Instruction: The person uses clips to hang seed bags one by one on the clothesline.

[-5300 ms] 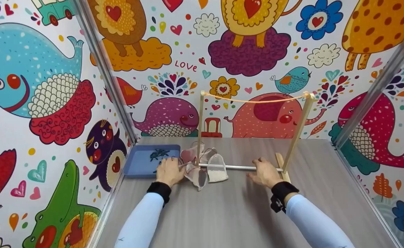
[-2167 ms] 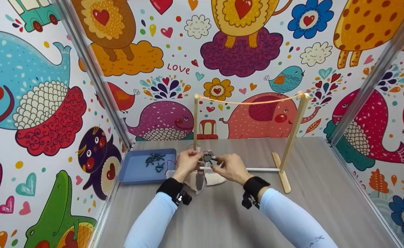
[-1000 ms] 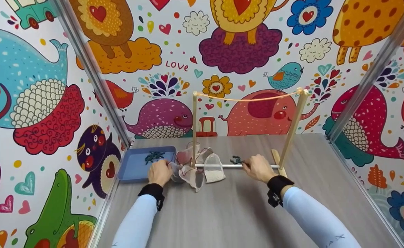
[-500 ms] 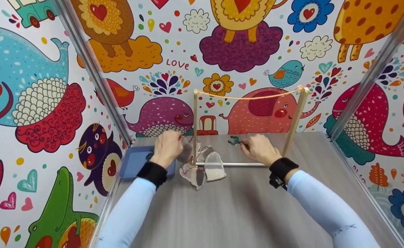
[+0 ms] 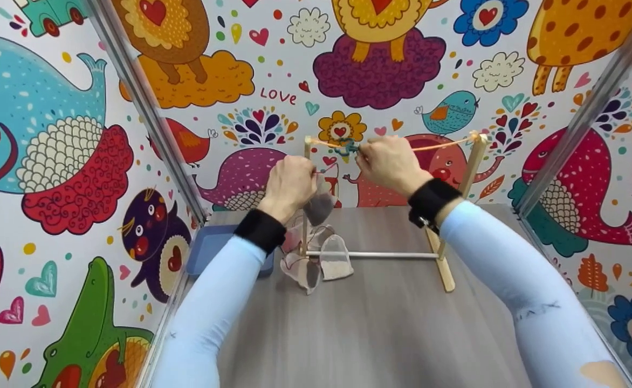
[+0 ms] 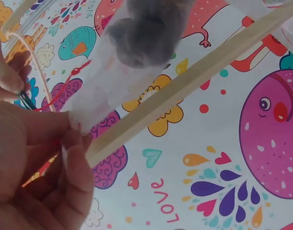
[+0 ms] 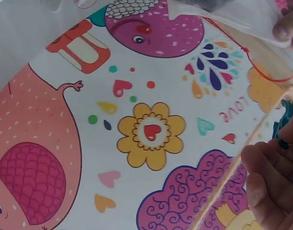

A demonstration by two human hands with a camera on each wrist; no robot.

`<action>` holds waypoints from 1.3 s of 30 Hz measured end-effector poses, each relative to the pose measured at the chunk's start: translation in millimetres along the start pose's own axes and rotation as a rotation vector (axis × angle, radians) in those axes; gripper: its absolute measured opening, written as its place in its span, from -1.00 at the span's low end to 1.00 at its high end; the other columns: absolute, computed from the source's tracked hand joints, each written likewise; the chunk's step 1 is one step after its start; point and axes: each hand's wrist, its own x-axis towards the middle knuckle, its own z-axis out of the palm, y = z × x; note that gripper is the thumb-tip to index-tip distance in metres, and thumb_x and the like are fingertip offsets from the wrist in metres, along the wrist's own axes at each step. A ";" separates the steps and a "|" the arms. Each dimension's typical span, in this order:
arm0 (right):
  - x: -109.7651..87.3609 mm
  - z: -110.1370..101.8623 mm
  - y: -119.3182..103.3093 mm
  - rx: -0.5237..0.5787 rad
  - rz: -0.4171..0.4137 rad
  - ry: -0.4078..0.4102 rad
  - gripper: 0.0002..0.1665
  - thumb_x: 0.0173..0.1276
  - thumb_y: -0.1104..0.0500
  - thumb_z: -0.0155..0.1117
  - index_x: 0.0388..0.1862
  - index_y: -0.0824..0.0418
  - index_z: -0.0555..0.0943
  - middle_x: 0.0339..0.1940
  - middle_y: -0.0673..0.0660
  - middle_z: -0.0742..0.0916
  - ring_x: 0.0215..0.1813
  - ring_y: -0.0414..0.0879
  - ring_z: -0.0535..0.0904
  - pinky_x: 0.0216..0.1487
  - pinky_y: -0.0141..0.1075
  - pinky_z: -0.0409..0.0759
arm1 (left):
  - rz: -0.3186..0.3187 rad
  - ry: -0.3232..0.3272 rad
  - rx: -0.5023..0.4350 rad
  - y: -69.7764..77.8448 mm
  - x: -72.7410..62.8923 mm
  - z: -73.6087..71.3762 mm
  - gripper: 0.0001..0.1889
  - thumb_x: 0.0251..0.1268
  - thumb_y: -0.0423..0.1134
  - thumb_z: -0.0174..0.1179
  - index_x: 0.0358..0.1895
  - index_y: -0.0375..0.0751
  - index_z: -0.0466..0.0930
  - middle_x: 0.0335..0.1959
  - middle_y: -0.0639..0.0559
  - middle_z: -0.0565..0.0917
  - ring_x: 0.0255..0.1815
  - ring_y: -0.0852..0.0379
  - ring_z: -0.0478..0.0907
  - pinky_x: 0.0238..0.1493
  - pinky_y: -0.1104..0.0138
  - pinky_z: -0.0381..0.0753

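Note:
My left hand [image 5: 290, 186] pinches the top edge of a sheer white drawstring pouch [image 5: 320, 209], which hangs beside the left post with dark grey contents. In the left wrist view, thumb and forefinger hold the pouch [image 6: 100, 91], and a red drawstring [image 6: 64, 91] trails from it. My right hand [image 5: 391, 161] pinches a dark green clip [image 5: 347, 146] at the orange cord [image 5: 440, 145], near the cord's left end. The right wrist view shows the clip [image 7: 283, 122] beside the cord [image 7: 228, 175]; whether it grips the cord I cannot tell.
The cord spans two wooden posts [image 5: 473, 167] joined low down by a white rod [image 5: 394, 255]. Several more pouches [image 5: 336, 264] lie round the left post's foot. A blue tray [image 5: 201, 261] stands at left, partly behind my left arm. Patterned walls close off the back and sides.
The left hand has picked up a pouch beside the tray and raised it next to the left post. The right hand has brought the clip from near the rod up and left to the cord.

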 end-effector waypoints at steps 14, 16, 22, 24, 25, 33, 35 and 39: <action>48.1 -22.9 3.7 0.060 -0.174 -0.249 -0.80 0.50 0.28 0.33 -0.36 0.26 0.78 -0.44 0.24 0.80 -0.36 0.22 0.70 -0.21 0.14 0.78 | 0.025 0.097 0.059 0.7 24.0 1.3 -0.83 0.45 -0.49 0.27 -0.22 -0.34 0.87 -0.22 -0.30 0.90 -0.31 -0.27 0.88 -0.27 0.00 0.88; 50.8 -27.4 2.5 0.049 -0.191 -0.257 -0.82 0.52 0.29 0.35 -0.29 0.27 0.82 -0.41 0.24 0.83 -0.35 0.22 0.74 -0.18 0.13 0.82 | 0.028 0.124 0.059 2.9 27.8 -1.9 -0.81 0.47 -0.51 0.24 -0.18 -0.34 0.88 -0.21 -0.28 0.90 -0.30 -0.24 0.88 -0.28 0.04 0.88; 56.5 -29.0 -3.2 -0.017 -0.212 -0.247 -0.80 0.53 0.32 0.31 -0.32 0.30 0.80 -0.45 0.25 0.80 -0.39 0.23 0.74 -0.23 0.13 0.84 | 0.058 0.180 0.012 11.2 42.0 -7.0 -0.75 0.45 -0.53 0.17 -0.30 -0.39 0.85 -0.31 -0.25 0.84 -0.29 -0.21 0.85 -0.24 0.07 0.87; 58.1 -27.4 -5.2 -0.039 -0.223 -0.240 -0.79 0.50 0.34 0.30 -0.37 0.30 0.76 -0.47 0.25 0.78 -0.40 0.24 0.73 -0.26 0.14 0.83 | 0.065 0.189 -0.010 12.5 45.6 -6.4 -0.75 0.45 -0.53 0.16 -0.31 -0.40 0.84 -0.32 -0.25 0.82 -0.29 -0.20 0.83 -0.22 0.07 0.86; 58.6 -26.4 -6.1 -0.045 -0.228 -0.238 -0.80 0.48 0.34 0.30 -0.38 0.29 0.75 -0.47 0.25 0.78 -0.40 0.24 0.73 -0.26 0.15 0.83 | 0.065 0.193 -0.023 12.6 46.6 -6.0 -0.76 0.46 -0.52 0.16 -0.29 -0.40 0.85 -0.33 -0.26 0.81 -0.29 -0.20 0.82 -0.22 0.08 0.86; 54.8 -18.0 -8.9 0.015 -0.174 -0.262 -0.75 0.45 0.04 0.53 -0.18 0.23 0.79 -0.32 0.21 0.85 -0.35 0.17 0.75 -0.21 0.07 0.85 | 0.048 0.185 -0.052 6.8 42.7 -4.6 -0.82 0.48 -0.45 0.25 -0.23 -0.35 0.86 -0.29 -0.24 0.82 -0.22 -0.20 0.82 -0.12 0.06 0.86; 49.5 -15.5 -8.2 0.025 -0.151 -0.253 -0.71 0.41 0.00 0.55 -0.17 0.22 0.77 -0.35 0.20 0.82 -0.37 0.15 0.72 -0.24 0.06 0.84 | 0.062 0.193 -0.041 5.6 40.0 -4.7 -0.84 0.49 -0.41 0.30 -0.20 -0.33 0.88 -0.29 -0.24 0.84 -0.23 -0.20 0.83 -0.12 0.06 0.86; 33.4 -4.6 -5.0 0.033 -0.143 -0.191 -0.67 0.44 -0.02 0.51 -0.15 0.23 0.74 -0.34 0.20 0.81 -0.35 0.16 0.73 -0.24 0.06 0.83 | 0.106 0.215 -0.031 0.9 32.2 -1.1 -0.88 0.48 -0.36 0.38 -0.17 -0.30 0.89 -0.25 -0.22 0.88 -0.25 -0.20 0.85 -0.17 0.04 0.87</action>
